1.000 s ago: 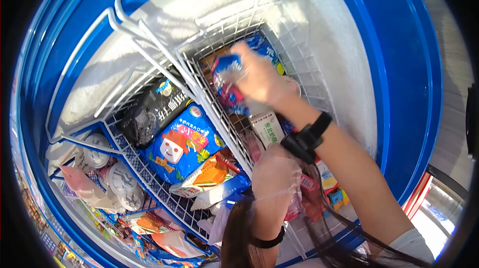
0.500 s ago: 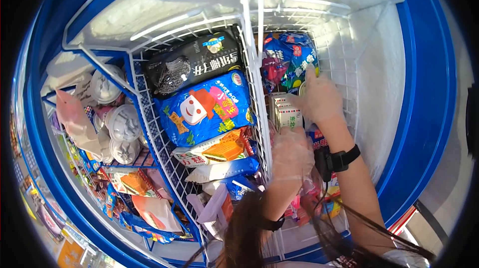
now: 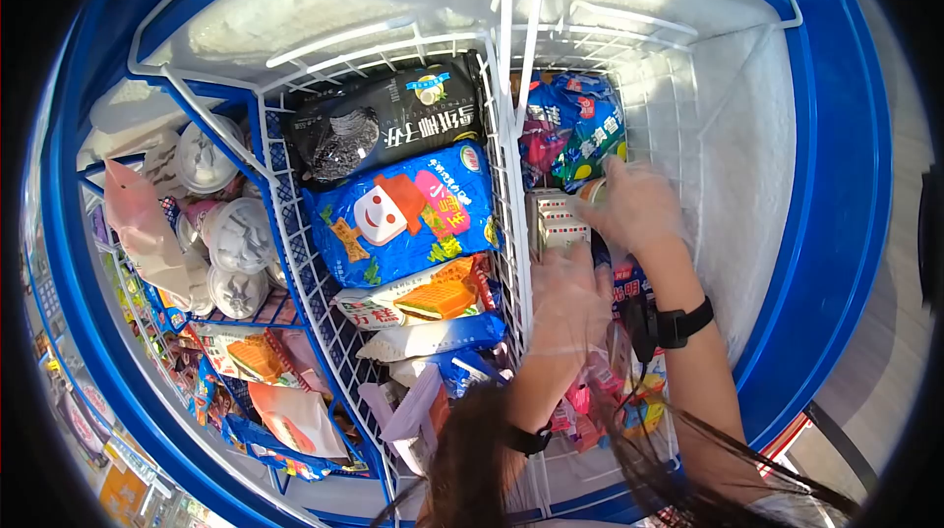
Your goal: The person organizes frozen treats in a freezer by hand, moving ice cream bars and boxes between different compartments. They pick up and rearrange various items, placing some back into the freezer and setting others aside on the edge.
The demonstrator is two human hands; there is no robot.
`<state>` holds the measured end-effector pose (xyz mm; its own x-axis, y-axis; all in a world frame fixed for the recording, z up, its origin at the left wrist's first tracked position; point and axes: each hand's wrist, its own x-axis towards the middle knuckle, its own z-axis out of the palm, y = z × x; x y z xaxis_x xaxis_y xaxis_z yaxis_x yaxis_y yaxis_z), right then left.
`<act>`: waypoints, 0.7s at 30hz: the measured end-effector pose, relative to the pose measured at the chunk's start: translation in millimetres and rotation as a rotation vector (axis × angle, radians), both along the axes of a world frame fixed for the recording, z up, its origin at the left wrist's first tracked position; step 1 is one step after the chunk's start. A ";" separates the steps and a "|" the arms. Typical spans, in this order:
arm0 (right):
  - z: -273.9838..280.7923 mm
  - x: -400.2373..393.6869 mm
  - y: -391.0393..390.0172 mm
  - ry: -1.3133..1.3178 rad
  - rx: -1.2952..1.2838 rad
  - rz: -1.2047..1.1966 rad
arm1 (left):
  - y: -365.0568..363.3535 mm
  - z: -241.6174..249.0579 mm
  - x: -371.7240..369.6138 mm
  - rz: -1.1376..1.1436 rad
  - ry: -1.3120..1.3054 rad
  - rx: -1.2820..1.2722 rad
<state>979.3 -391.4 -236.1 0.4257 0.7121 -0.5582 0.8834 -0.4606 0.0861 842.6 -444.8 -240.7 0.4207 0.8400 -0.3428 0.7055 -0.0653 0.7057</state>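
Both my hands wear clear plastic gloves and reach into the right wire basket of a chest freezer. My left hand [image 3: 568, 307] is closed at the near end of a few small white cartons [image 3: 561, 213], its fingertips partly hidden. My right hand [image 3: 641, 205] is closed about a small round tub [image 3: 593, 193] beside the cartons; only part of its rim shows. Just beyond lie shiny blue ice-cream bags [image 3: 575, 125]. Below the right hand is a dark blue package [image 3: 627, 277], partly covered by my arm.
A white wire divider [image 3: 511, 125] separates this basket from one with a black bag [image 3: 393, 125], a blue bag [image 3: 408, 213] and boxed ice creams [image 3: 423, 302]. Clear-lidded cups [image 3: 241, 238] stand at left. Frosted wall [image 3: 742, 154] and blue rim [image 3: 826, 184] border the right.
My right hand has drawn slightly toward me, with the round tub nearer the cartons. The cartons have tilted, so their green-lettered face no longer shows. The view has shifted slightly.
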 end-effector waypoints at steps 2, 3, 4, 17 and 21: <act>2.6 3.5 -7.9 0.044 -0.029 0.055 | 2.0 1.0 -0.8 0.016 -0.045 -0.054; 4.1 6.9 -13.3 0.046 -0.031 0.055 | 3.0 2.1 -0.2 0.016 -0.043 -0.057; 5.5 11.8 -19.0 0.130 0.053 0.070 | 4.6 2.9 0.4 0.027 -0.038 -0.077; 11.2 18.5 15.4 0.225 -0.223 0.105 | 7.5 8.0 -1.4 0.100 -0.047 0.044; 3.3 25.2 16.0 0.256 -0.239 0.166 | 9.5 7.7 -1.8 0.044 0.017 0.199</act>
